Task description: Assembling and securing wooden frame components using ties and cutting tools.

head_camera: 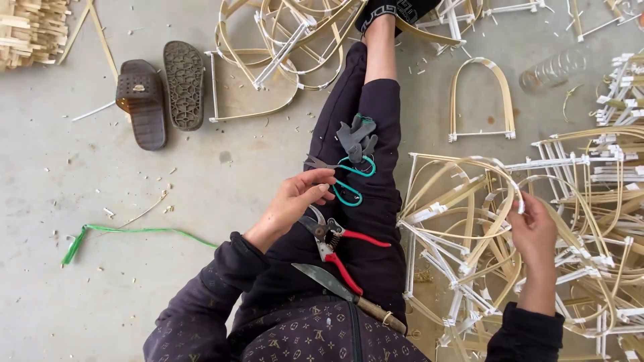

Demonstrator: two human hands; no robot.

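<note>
While the person sits on the concrete floor [80, 281] w/ one leg [365, 154] stretched out, the left hand [295, 201] is held over the thigh, thumb & fingers pinched on the teal-handled scissors [342, 175], which lie on the dark trouser leg. Just above them a grey glove [355, 137] is laid on the leg. Below the hand, red-handled pruning shears [335, 251] are rested on the lap, w/ a curved knife [342, 291] nearer the waist. The right hand [537, 231] is closed on a bent bamboo strip [500, 181], fingers curled round it at the top of the pile of bamboo frames [570, 221] at the right side. Two brown sandals [161, 94] are seen upper left, one sole-up; a green cord [127, 233] is lying left of the arm.
</note>
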